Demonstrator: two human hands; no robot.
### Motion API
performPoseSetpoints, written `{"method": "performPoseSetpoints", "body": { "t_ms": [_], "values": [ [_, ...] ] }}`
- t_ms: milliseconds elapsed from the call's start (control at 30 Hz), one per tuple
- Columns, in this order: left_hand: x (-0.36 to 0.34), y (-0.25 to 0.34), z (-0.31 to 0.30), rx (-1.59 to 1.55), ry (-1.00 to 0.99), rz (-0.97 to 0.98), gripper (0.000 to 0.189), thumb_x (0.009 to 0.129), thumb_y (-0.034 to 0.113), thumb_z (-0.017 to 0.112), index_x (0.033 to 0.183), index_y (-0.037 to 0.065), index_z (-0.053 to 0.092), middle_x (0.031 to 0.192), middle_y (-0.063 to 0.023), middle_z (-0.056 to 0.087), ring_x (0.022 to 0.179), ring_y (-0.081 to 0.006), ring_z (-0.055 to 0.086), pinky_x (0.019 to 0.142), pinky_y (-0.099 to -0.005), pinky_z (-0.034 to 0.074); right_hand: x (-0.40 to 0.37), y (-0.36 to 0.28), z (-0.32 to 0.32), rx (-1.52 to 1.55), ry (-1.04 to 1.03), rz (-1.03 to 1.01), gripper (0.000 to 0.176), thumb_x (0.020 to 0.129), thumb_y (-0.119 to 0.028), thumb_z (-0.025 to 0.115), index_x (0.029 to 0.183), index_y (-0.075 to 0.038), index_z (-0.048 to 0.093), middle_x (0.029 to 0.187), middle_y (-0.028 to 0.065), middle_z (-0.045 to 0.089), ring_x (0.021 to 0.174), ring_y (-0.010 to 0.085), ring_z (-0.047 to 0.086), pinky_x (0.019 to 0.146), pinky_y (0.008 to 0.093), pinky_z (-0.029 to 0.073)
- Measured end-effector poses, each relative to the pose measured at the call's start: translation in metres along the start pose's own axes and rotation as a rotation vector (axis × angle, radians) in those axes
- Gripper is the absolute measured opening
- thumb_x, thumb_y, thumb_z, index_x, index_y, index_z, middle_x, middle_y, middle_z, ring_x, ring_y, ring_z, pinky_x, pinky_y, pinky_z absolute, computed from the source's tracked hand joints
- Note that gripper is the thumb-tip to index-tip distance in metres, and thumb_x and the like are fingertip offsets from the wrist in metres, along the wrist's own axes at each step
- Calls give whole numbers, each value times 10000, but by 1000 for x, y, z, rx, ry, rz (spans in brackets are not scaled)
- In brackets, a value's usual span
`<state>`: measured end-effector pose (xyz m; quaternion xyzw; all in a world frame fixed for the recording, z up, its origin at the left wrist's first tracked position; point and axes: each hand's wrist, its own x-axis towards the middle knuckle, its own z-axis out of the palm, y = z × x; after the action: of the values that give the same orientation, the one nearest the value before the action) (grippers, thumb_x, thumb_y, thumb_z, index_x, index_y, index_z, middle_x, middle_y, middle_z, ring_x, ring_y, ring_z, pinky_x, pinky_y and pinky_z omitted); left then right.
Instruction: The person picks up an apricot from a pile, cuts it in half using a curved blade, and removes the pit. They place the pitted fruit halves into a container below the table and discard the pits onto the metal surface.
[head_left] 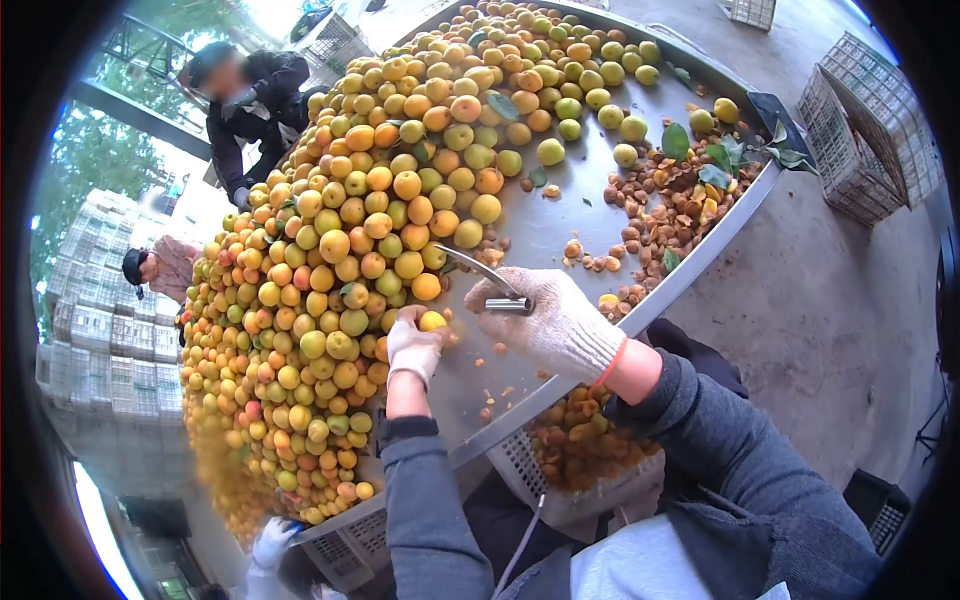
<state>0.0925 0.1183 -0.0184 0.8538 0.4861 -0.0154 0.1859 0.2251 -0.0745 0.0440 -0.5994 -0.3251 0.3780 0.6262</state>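
Note:
My left hand, in a white glove, is closed round a yellow fruit at the edge of a large heap of yellow, orange and green fruit. To its right my right hand, in a soiled white glove, grips a curved metal blade with a short metal cylinder at its base. The blade points up and left over the metal table. Brown pits and scraps lie on the table's right part, with a few leaves.
Below the table edge stands a white crate holding halved fruit. Two people are at the heap's far left; another gloved hand is at lower left. Crates stand at upper right, with stacked crates at left.

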Motion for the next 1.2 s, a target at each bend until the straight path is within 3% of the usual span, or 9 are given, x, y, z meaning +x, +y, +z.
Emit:
{"method": "performPoseSetpoints", "body": {
  "t_ms": [67, 100, 167, 267, 367, 667, 933, 1133, 1200],
  "values": [
    [-16, -20, 0, -929, -169, -56, 594, 774, 150, 750, 1290, 21, 486, 987, -116, 647, 862, -252, 662, 770, -345, 547, -1, 3, 4, 25, -21, 12, 166, 843, -76, 659, 1002, -27, 662, 866, 25, 672, 759, 74, 623, 671, 252, 527],
    [-30, -29, -1, -925, -159, -61, 594, 774, 150, 750, 1290, 21, 486, 987, -116, 647, 862, -252, 662, 770, -345, 547, -3, 6, 7, 19, -57, 17, 157, 842, -82, 663, 990, -30, 662, 866, 18, 673, 760, 77, 622, 671, 258, 523],
    [-67, -31, -6, -1587, -290, 76, 666, 800, 331, 771, 1278, -13, 460, 973, -78, 645, 838, -206, 652, 756, -341, 558, -8, 16, 18, 17, -109, 19, 149, 841, -87, 668, 979, -33, 663, 866, 11, 673, 761, 79, 620, 670, 263, 519],
    [-102, -37, 5, -1840, -245, 119, 757, 771, 489, 738, 1265, -16, 465, 977, -82, 636, 834, -203, 637, 803, -355, 547, -22, 29, 38, -100, -188, -77, 139, 837, -99, 655, 964, -44, 661, 838, 57, 684, 720, 149, 644, 668, 293, 516],
    [-117, -33, 15, -1893, -146, 163, 817, 764, 563, 698, 1266, -35, 458, 972, -67, 624, 906, -190, 614, 886, -358, 503, -36, 25, 49, -359, -252, -173, 196, 827, -135, 623, 1006, -64, 656, 809, 184, 648, 732, 325, 654, 672, 365, 520],
    [-125, -21, 17, -1753, -11, 151, 862, 725, 593, 723, 1231, -72, 510, 955, -65, 616, 890, -157, 603, 852, -297, 483, -35, 35, 63, -502, -304, -160, 249, 809, -160, 626, 1043, -87, 666, 815, 159, 671, 767, 356, 653, 686, 401, 530],
    [-135, -9, 1, -1447, 220, 59, 527, 724, 201, 839, 1119, -65, 613, 946, -52, 607, 826, -114, 586, 733, -228, 494, -34, 34, 72, -750, -260, -152, 199, 793, -123, 601, 981, -99, 660, 778, 152, 663, 745, 367, 643, 670, 436, 521],
    [-146, -10, 3, -1035, 363, 295, 579, 713, 229, 853, 1156, -49, 605, 1062, -51, 608, 877, -125, 590, 797, -246, 493, -36, 43, 73, -747, -277, -169, 243, 753, -104, 604, 992, -105, 651, 786, 160, 657, 757, 381, 632, 666, 442, 516],
    [-145, -8, 7, -1344, 257, 265, 577, 716, 244, 850, 1157, -38, 607, 1066, -57, 618, 893, -140, 597, 819, -259, 491, -36, 44, 76, -649, -242, -259, 236, 754, -112, 610, 986, -110, 654, 797, 159, 659, 763, 383, 632, 666, 435, 518]
  ]
}}
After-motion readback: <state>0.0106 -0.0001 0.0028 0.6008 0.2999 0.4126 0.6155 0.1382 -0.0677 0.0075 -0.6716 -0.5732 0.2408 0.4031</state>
